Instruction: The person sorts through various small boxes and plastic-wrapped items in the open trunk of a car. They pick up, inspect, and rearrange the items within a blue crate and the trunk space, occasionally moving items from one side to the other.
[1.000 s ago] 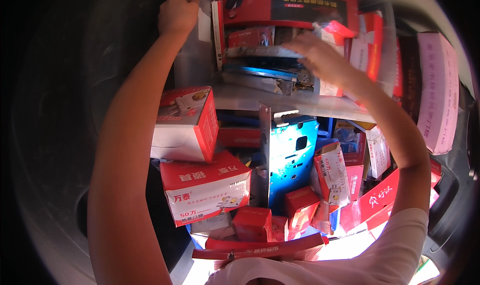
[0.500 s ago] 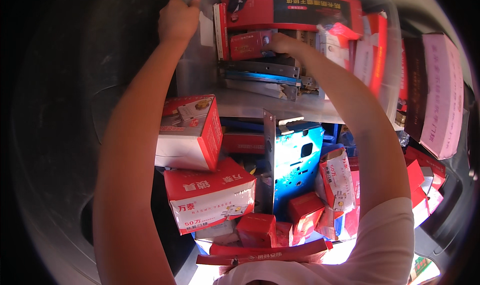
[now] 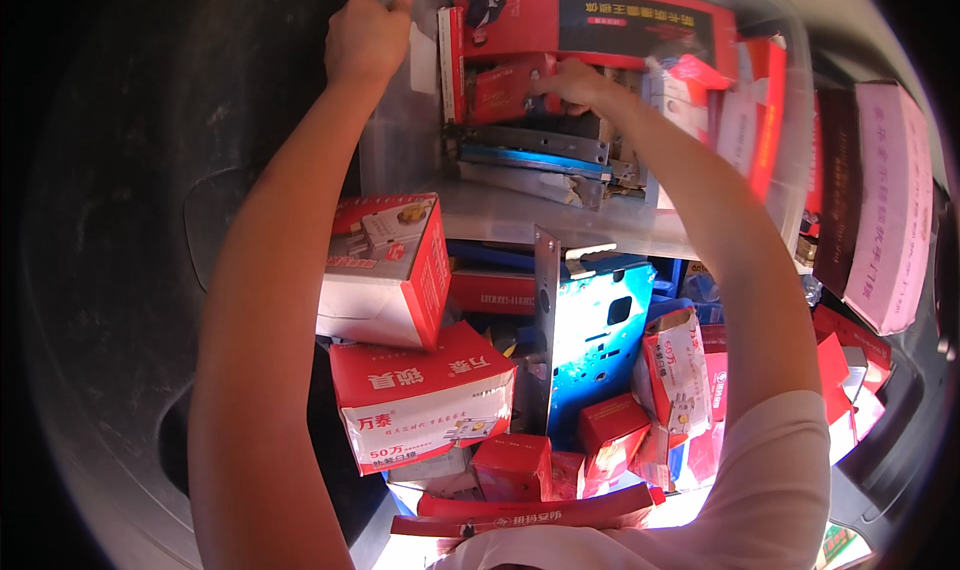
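My left hand (image 3: pixel 368 38) is closed over the upper left rim of a clear plastic bin (image 3: pixel 620 232). Inside the bin, my right hand (image 3: pixel 578 84) grips the right end of a small red box (image 3: pixel 498 88), which sits slightly tilted. Some of that hand's fingers are hidden behind the box and in shadow. Above it lies a long red box with a dark panel (image 3: pixel 640 28). Just below are a grey metal strip (image 3: pixel 545 142) and a blue-edged metal lock part (image 3: pixel 530 160). A narrow red-and-white box (image 3: pixel 452 65) stands at the bin's left wall.
Nearer to me, a blue metal lock body (image 3: pixel 600 330) stands upright among red cartons. Two larger red-and-white boxes (image 3: pixel 425 400) are stacked at left. Small red boxes (image 3: pixel 512 467) lie in front. A long pink box (image 3: pixel 888 210) leans right of the bin.
The small red box has tilted, its right end rising with my right hand. The whole view has shifted slightly. My left hand keeps its hold on the bin's rim.
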`<state>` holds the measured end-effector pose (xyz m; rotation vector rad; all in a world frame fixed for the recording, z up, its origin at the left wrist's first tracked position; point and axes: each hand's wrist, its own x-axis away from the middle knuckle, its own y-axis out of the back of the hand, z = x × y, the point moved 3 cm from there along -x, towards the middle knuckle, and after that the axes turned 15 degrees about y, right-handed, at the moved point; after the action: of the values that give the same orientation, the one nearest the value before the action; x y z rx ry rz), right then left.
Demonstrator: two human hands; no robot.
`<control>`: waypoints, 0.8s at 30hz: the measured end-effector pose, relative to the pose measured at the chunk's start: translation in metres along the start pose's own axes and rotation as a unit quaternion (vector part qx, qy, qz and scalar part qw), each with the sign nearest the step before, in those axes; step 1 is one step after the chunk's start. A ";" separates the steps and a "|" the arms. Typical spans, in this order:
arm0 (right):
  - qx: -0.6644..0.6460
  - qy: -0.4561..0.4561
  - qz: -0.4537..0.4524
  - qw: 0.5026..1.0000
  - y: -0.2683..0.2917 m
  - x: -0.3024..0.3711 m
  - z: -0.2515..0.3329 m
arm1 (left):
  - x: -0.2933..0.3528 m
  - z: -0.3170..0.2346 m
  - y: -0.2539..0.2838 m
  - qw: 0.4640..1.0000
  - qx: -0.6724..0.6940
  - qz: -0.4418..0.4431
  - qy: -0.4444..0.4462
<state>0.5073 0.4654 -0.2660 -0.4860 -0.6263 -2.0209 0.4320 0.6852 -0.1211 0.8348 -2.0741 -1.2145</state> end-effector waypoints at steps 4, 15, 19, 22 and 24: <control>0.361 0.139 -0.114 0.915 0.029 0.049 0.060 | 0.000 0.004 0.003 1.000 -0.009 -0.007 0.028; 0.122 0.395 -0.126 0.902 0.012 0.083 0.026 | -0.004 0.001 0.004 0.999 -0.016 -0.029 -0.014; 0.011 0.201 0.093 0.975 0.002 0.057 0.016 | -0.001 0.005 0.004 1.000 -0.005 -0.010 0.006; -0.017 0.073 0.234 0.969 0.039 0.041 0.010 | 0.001 -0.002 0.002 1.000 0.004 0.002 0.005; 0.164 0.132 0.112 0.971 0.050 0.027 0.027 | 0.004 -0.001 0.001 1.000 -0.009 -0.015 0.012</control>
<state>0.5396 0.4419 -0.2174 -0.0827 -0.6896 -1.6896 0.4298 0.6823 -0.1192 0.8714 -2.0366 -1.2311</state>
